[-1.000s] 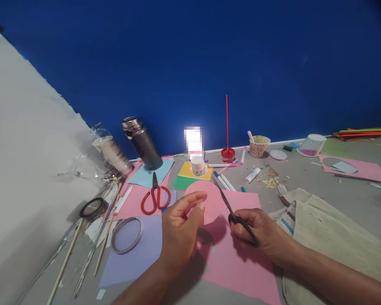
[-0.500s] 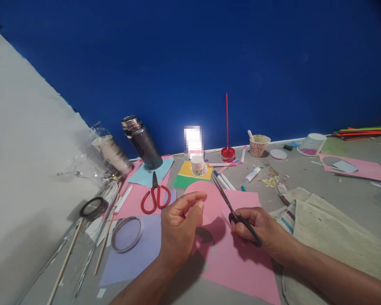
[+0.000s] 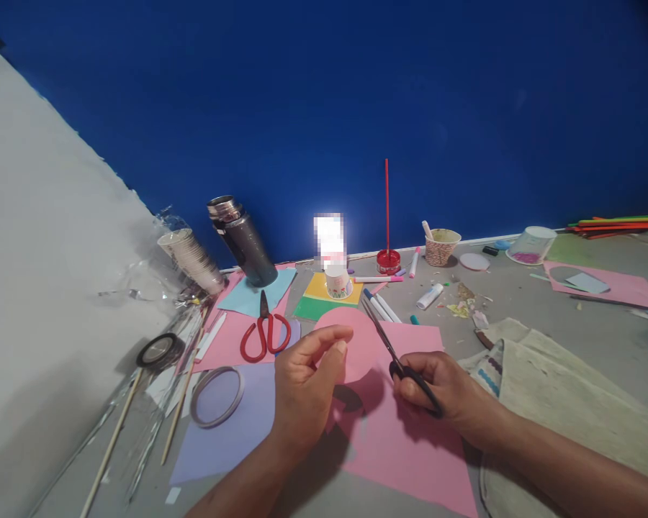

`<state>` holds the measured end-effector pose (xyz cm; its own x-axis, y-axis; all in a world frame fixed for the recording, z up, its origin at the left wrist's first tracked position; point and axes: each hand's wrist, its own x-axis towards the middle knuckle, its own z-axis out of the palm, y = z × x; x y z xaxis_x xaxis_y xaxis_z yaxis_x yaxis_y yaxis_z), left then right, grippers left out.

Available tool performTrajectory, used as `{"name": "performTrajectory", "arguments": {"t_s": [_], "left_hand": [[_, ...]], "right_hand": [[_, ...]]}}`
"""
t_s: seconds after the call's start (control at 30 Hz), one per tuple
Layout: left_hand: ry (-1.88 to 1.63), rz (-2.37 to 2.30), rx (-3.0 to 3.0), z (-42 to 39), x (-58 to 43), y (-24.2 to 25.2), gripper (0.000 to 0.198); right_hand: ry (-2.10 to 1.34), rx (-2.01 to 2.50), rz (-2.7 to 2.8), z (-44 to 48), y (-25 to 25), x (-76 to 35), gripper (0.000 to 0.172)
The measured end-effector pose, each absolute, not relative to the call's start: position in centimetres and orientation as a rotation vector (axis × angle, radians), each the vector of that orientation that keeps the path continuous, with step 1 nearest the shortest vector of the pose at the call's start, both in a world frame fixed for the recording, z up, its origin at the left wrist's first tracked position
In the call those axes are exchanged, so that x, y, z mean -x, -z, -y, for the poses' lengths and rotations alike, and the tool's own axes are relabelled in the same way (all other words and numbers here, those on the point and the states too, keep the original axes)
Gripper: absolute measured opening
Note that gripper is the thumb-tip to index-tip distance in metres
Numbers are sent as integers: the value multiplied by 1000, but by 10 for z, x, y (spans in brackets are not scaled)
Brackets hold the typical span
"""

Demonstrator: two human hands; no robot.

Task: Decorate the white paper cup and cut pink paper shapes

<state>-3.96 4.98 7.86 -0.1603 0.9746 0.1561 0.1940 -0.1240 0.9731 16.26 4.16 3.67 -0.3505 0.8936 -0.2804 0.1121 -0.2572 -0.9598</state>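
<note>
Between the thumb and fingers of my left hand (image 3: 305,392) is a round pink paper disc (image 3: 364,349), held a little above the table. My right hand (image 3: 453,392) grips black-handled scissors (image 3: 384,337); their blades point up and away, look closed, and lie close to the disc's right edge. Under both hands a larger pink paper sheet (image 3: 415,460) lies flat, with the disc's shadow across it. Just beyond the disc, a small decorated paper cup (image 3: 337,280) stands upside down on yellow and green paper (image 3: 316,308).
Red-handled scissors (image 3: 264,334), a tape ring (image 3: 217,398) on purple paper (image 3: 221,453) and a dark flask (image 3: 245,244) are at left. Right of my hands lie a cloth (image 3: 567,403) and a glue stick (image 3: 430,296). A red stand (image 3: 388,261) with an upright rod is near the blue wall.
</note>
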Motion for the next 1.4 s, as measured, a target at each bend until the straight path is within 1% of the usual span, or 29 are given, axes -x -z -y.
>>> {"name": "performTrajectory", "arguments": {"t_s": [0.2,0.47,0.6,0.63,0.7,0.77,0.8,0.83,0.9,0.97,1.07,1.13,1.2,1.27,1.3,1.33,1.4], "left_hand": [[-1340,-1413,-1358,-50,39,-78,21],[-1346,-1424,-1361,-49,39,-79,19],[-1363,-1395,-1335,-50,40,-78,18],[-1373,-1377,-1307,-50,40,-77,22],[-1378,-1314,-1209,-49,39,-75,43],[-1323,-1212,-1093,-48,37,-72,64],[-1273,-1157,-1045,-48,36,-70,69],[-1218,-1109,-1012,-48,35,-69,68],[-1181,-1064,-956,-50,33,-68,56],[-1244,-1067,-877,-53,32,-68,54],[-1315,-1053,-728,-57,32,-68,71],[-1149,-973,-668,-56,31,-65,77],[-896,-888,-649,-53,30,-58,70],[-745,-874,-679,-51,27,-50,54],[-735,-892,-699,-50,26,-46,47],[-753,-909,-713,-51,25,-43,45],[-798,-917,-716,-52,24,-41,47]], "right_hand": [[-1662,1272,1406,-41,-36,-164,54],[-1640,1300,1388,-40,-33,-163,39],[-1608,1344,1414,-43,-30,-163,39],[-1590,1372,1421,-44,-28,-163,39],[-1512,1450,1482,-46,-25,-164,37],[-1362,1529,1600,-46,-23,-163,31],[-1283,1554,1667,-46,-23,-163,27],[-1218,1576,1725,-46,-23,-162,22],[-1132,1616,1786,-45,-24,-161,16],[-1111,1645,1770,-45,-26,-160,18],[-1176,1598,1660,-46,-27,-161,28],[-1212,1533,1636,-46,-25,-162,24],[-1195,1489,1707,-46,-22,-162,15],[-1195,1473,1812,-46,-19,-163,11],[-1211,1468,1846,-46,-19,-163,11],[-1247,1464,1855,-47,-19,-164,10],[-1378,1437,1796,-49,-21,-167,6]]}}
